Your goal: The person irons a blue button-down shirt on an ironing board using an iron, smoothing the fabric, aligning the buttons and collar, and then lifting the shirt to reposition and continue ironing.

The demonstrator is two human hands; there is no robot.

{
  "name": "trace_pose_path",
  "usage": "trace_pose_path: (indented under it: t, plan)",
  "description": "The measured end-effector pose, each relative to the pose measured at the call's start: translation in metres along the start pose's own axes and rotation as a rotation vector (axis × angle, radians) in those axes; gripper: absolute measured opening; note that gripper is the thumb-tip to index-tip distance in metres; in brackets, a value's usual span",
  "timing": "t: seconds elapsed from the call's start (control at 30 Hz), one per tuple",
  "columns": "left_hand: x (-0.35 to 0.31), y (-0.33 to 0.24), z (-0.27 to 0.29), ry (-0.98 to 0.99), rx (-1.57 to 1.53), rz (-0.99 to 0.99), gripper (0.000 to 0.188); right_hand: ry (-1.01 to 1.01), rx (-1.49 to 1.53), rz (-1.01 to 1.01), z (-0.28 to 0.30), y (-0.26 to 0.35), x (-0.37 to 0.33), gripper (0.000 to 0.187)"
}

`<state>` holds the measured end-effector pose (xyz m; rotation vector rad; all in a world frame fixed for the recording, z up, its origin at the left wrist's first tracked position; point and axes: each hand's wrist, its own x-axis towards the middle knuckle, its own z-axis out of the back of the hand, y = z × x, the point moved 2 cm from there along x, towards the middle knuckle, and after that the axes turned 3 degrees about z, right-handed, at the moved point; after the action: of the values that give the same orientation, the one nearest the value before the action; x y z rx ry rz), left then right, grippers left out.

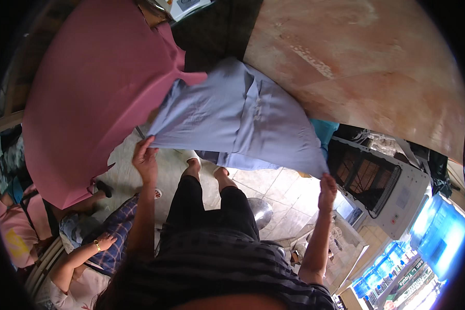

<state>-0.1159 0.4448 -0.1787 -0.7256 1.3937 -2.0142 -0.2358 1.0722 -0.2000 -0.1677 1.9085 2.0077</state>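
Note:
A greyish-blue piece of cloth [217, 113] is stretched out in front of me, with a seam or fold running down its middle. At its near left corner, my left hand [145, 161] pinches the edge between thumb and fingers. The near right corner is gripped in my right hand [327, 193], fingers closed. The cloth's far part lies by the edge of a marbled brownish tabletop [367, 67]. Beneath its near edge hangs more blue cloth [250, 161]. To the left, a large sheet of dusty-pink material [98, 93] with a ragged edge overlaps the cloth's far left side.
A seated person [82, 279] with a bracelet is close by my left. On the right stand a white-framed appliance with a dark grille [367, 175] and blue water jugs [439, 232]. A round metal object [260, 213] is on the tiled floor [289, 191] near my legs.

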Motion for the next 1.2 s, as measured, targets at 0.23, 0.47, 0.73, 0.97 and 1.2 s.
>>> trace_pose_path:
  t: [0.23, 0.47, 0.73, 0.97, 1.2]
  plan:
    - [-0.015, 0.149, 0.001, 0.16, 0.199, 0.281, 0.033, 0.047, -0.262, -0.241, -0.03, -0.08, -0.003, 0.022]
    - [-0.025, 0.138, 0.019, 0.153, 0.139, 0.314, 0.04, 0.023, -0.332, -0.276, -0.024, -0.053, -0.042, 0.02]
    - [-0.056, 0.195, 0.042, 0.162, 0.262, 0.376, 0.039, 0.146, -0.662, -0.168, -0.036, -0.119, -0.043, 0.025]
    - [-0.087, 0.076, -0.109, 0.534, 0.54, -0.182, 0.052, 0.292, -0.702, 0.485, -0.226, -0.04, 0.07, 0.029]
    - [-0.125, 0.039, -0.189, 0.877, 0.622, -0.309, 0.053, 0.54, -0.785, 0.687, -0.336, -0.044, 0.147, 0.03]
